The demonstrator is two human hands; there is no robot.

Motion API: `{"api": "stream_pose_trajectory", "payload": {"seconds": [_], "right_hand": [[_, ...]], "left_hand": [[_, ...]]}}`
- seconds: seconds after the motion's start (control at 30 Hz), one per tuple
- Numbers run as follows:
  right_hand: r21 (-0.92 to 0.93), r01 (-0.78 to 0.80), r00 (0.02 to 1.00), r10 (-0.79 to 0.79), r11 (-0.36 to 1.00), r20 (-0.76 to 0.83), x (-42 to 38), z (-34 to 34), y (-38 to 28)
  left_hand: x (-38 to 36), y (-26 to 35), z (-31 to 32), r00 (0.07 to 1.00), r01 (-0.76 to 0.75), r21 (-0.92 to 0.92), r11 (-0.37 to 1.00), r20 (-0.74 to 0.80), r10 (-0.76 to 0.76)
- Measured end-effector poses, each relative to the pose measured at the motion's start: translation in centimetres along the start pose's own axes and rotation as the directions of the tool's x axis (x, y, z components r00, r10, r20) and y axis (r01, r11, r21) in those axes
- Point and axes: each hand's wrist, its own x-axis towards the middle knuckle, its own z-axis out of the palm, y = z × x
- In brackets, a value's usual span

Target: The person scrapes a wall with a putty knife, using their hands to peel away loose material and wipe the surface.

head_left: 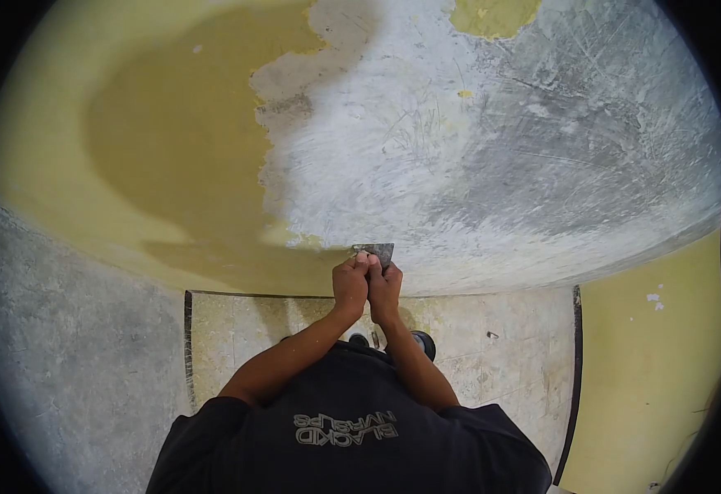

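Observation:
A flat metal scraper with a dull grey, worn blade lies against the lower part of the wall. My left hand and my right hand are side by side, both closed on it with the thumbs together on top. Its handle is hidden inside my fingers. Around the blade, the wall is partly bare white-grey plaster. To the left of that, yellow paint still covers the surface, ending in a ragged, peeled edge.
A small yellow paint patch remains at the top. Below the wall is a pale, dusty floor with scattered yellow flakes and dark border strips. A grey wall stands at left, a yellow wall at right.

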Motion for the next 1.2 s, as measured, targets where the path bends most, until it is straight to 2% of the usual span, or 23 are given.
{"api": "stream_pose_trajectory", "payload": {"seconds": [0.07, 0.13, 0.2, 0.23, 0.3, 0.43, 0.5, 0.6, 0.63, 0.67, 0.73, 0.8, 0.87, 0.9, 0.93, 0.97, 1.0, 1.1, 1.17, 1.2], "right_hand": [[-0.157, 0.149, 0.984, -0.162, 0.976, -0.076, 0.2, 0.4, -0.1], [-0.197, 0.167, 0.982, -0.181, 0.966, -0.056, 0.7, 0.2, 0.5], [-0.242, 0.185, 0.979, -0.200, 0.952, -0.037, 0.6, 0.0, 0.8], [-0.243, 0.178, 0.980, -0.194, 0.954, -0.046, 0.3, 0.2, 0.8], [-0.241, 0.176, 0.980, -0.193, 0.955, -0.048, -0.4, 0.7, 1.5], [-0.179, 0.069, 0.994, -0.083, 0.981, -0.075, -0.3, 1.7, 4.4], [-0.156, 0.013, 0.997, -0.025, 0.988, -0.072, -0.4, 1.5, 4.8], [-0.067, 0.029, 0.998, -0.032, 0.997, -0.055, -0.8, 1.8, 4.6], [-0.025, -0.037, 0.998, 0.036, 0.999, -0.058, -0.9, 1.9, 4.2], [0.015, -0.104, 0.993, 0.104, 0.994, -0.059, -1.0, 1.9, 4.1], [0.021, -0.134, 0.989, 0.135, 0.991, -0.053, -1.0, 1.8, 4.3], [0.032, -0.163, 0.985, 0.164, 0.986, -0.050, -1.0, 2.0, 4.8], [0.022, -0.013, 0.998, 0.014, 1.000, -0.069, -0.5, 2.1, 5.4], [0.019, -0.017, 0.998, 0.019, 1.000, -0.067, -0.5, 1.7, 4.9], [-0.135, 0.068, 0.995, -0.077, 0.988, -0.061, -0.1, 1.2, 4.3], [-0.285, 0.152, 0.985, -0.170, 0.946, -0.040, 0.2, 0.9, 3.8], [-0.286, 0.155, 0.984, -0.173, 0.945, -0.039, 0.5, 0.9, 3.9], [-0.335, 0.190, 0.978, -0.207, 0.923, -0.015, 0.1, 0.7, 4.1], [0.005, 0.000, 1.000, 0.000, 1.000, -0.015, -0.5, 1.5, 3.6], [0.011, -0.002, 1.000, 0.002, 1.000, -0.016, -0.7, 1.8, 3.1]], "left_hand": [[-0.2, 1.1, -0.1, 0.999, 0.025, 0.030, 0.999, 0.038, -0.026], [0.0, 1.0, -0.3, 0.996, 0.049, 0.060, 0.997, 0.068, -0.053], [0.8, -0.8, -0.2, 0.994, -0.100, 0.055, 0.994, 0.045, 0.097], [1.3, -1.6, -0.7, 0.994, -0.106, 0.050, 0.993, 0.041, 0.104], [1.7, -3.1, -2.1, 0.991, -0.130, 0.301, 0.945, 0.068, 0.115], [1.7, -3.3, -3.3, 0.994, -0.105, 0.310, 0.945, 0.053, 0.093], [1.5, -2.5, -3.2, 0.996, -0.085, 0.412, 0.907, 0.050, 0.070], [0.8, -1.2, -2.8, 0.988, -0.156, 0.419, 0.894, 0.051, 0.149], [0.7, -1.0, -2.8, 0.989, -0.147, 0.425, 0.893, 0.052, 0.139], [0.6, -0.9, -2.8, 0.995, -0.100, 0.406, 0.908, 0.041, 0.092], [0.8, -0.9, -2.8, 0.998, -0.056, 0.391, 0.919, 0.032, 0.047], [0.7, -0.7, -2.8, 0.990, -0.141, 0.423, 0.895, 0.049, 0.133], [0.9, -0.2, -2.6, 0.991, -0.137, 0.400, 0.906, 0.058, 0.124], [0.7, -0.2, -2.5, 0.992, -0.126, 0.374, 0.919, 0.060, 0.112], [1.0, -1.0, -2.5, 0.992, -0.126, 0.374, 0.919, 0.058, 0.112], [1.3, -2.3, -2.5, 0.994, -0.104, 0.241, 0.965, 0.064, 0.091], [1.5, -2.4, -2.1, 0.994, -0.082, 0.100, 0.992, 0.075, 0.074], [1.0, -2.4, -1.9, 0.999, -0.041, 0.071, 0.997, 0.025, 0.039], [0.8, -1.6, -2.1, 1.000, -0.008, 0.121, 0.993, 0.001, 0.008], [0.7, -1.1, -2.2, 0.999, 0.026, 0.166, 0.986, -0.023, -0.022]]}}
